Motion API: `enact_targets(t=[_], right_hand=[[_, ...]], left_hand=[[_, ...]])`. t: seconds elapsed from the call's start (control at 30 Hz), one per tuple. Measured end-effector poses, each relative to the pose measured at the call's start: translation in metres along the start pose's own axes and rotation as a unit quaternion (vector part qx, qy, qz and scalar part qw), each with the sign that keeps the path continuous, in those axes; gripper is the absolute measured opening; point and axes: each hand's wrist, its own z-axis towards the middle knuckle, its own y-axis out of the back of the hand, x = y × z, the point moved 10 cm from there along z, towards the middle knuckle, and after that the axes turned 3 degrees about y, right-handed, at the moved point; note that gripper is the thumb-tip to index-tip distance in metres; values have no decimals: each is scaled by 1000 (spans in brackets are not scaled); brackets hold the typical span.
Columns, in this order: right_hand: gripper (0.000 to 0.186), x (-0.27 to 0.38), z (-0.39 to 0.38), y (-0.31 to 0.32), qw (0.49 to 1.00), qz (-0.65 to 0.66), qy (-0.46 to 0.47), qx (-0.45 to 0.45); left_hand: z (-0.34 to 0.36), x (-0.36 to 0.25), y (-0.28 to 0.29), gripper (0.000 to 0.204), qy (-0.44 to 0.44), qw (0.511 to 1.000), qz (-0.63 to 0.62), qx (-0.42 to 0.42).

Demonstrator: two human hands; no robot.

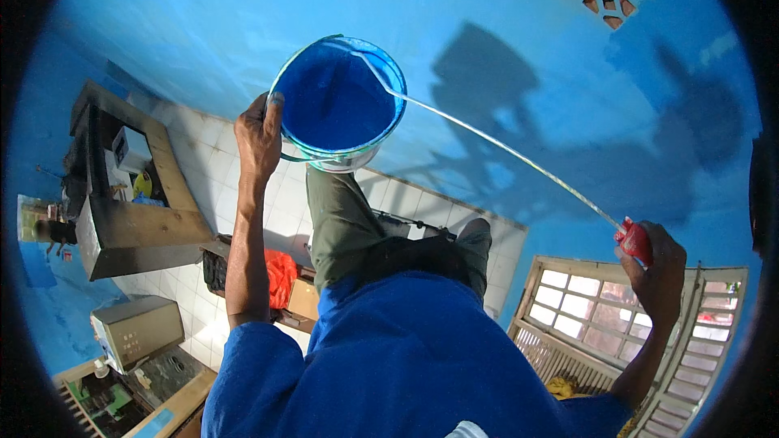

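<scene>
My left hand (258, 134) grips the side of a paint bucket (337, 158), its thumb at the rim. Deep blue paint (333, 97) is in the bucket, which has a handle hanging at its lower side. My right hand (653, 268) is closed on the red handle (634, 239) of a long, thin roller frame (503, 146). The bent metal end of the frame reaches over the bucket rim into the bucket; the roller head is hidden or cannot be made out.
Blue wall (527, 49) with vent holes ahead; white tiled floor (199, 146) far below. Wooden counter (170, 219) with items at left, box-like appliance (138, 332) lower left. Red plastic bag (280, 276) beside my legs, on or by a wooden surface. Barred window (580, 300) at lower right.
</scene>
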Motion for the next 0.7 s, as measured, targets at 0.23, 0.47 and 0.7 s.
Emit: enact_targets(t=[0.23, 0.47, 0.7], right_hand=[[41, -9, -32, -19, 999, -9, -14, -44], [35, -28, -60, -43, 998, 6, -29, -63], [33, -25, -68, -75, 991, 119, -40, -48]], left_hand=[[-1, 0, -2, 42, -5, 1000, 11, -4], [-5, -7, -3, 41, 4, 1000, 13, 2], [-5, 4, -4, 39, 42, 999, -10, 1]])
